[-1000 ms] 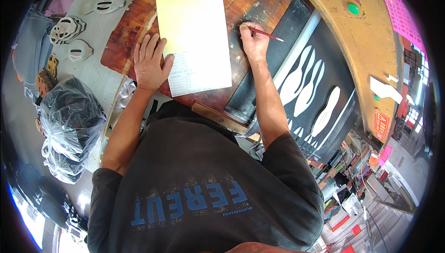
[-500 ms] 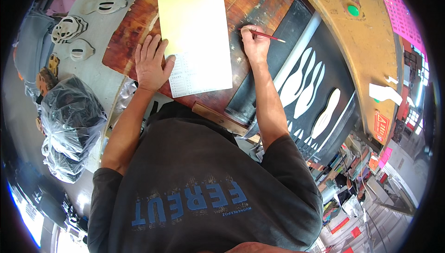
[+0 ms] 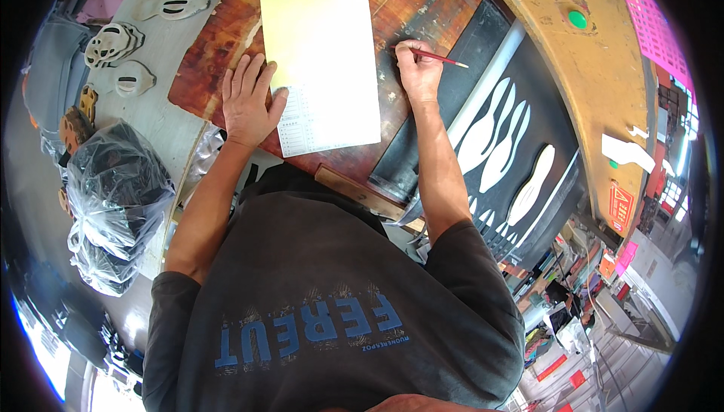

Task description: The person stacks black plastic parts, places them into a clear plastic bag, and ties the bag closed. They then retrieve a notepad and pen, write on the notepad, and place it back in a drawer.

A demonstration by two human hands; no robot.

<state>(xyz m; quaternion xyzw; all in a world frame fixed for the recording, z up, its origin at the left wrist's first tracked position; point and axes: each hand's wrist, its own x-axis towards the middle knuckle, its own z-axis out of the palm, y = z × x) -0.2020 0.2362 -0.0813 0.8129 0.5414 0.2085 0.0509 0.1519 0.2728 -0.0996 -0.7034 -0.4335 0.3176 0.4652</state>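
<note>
A sheet of paper [image 3: 332, 57] with a printed table in its lower left corner lies on the stained reddish-brown board [image 3: 219, 57]. My left hand [image 3: 250, 103] rests flat with fingers spread, its fingertips and thumb at the paper's left edge. To the right of the sheet, my right hand [image 3: 419, 74] is closed around a slim dark red pencil [image 3: 441, 58], whose pale end points right, away from the paper. The right hand sits by the board's right side, apart from the sheet.
Flat pale cut-out pieces [image 3: 133, 80] lie on the grey table at left, near a plastic-wrapped bundle [image 3: 121, 193]. At right, a grey bar [image 3: 486, 72] borders a black surface with white sole-shaped cut-outs [image 3: 532, 186]. A yellow machine frame [image 3: 543, 35] with a green button stands beyond.
Almost nothing differs. The whole view has shifted very slightly; both hands, the paper and the pencil keep their places relative to each other.
</note>
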